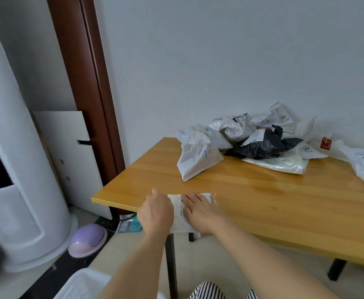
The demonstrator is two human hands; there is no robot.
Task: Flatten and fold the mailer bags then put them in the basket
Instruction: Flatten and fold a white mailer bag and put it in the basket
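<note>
Low in the frame's centre, a folded white mailer bag (182, 212) lies at the near corner of the wooden table (263, 190), its lower part overhanging the edge. The right hand (200, 210) presses it flat with straight fingers; the left hand (155, 212) rests curled at its left side, grip unclear. Slippery plastic may spring open or slide off before reaching the white basket (79, 285) at bottom left.

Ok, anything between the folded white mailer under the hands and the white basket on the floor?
Nothing visible: the folded white mailer lies at the wooden table's near edge, and the white plastic basket sits below-left on open floor.
</note>
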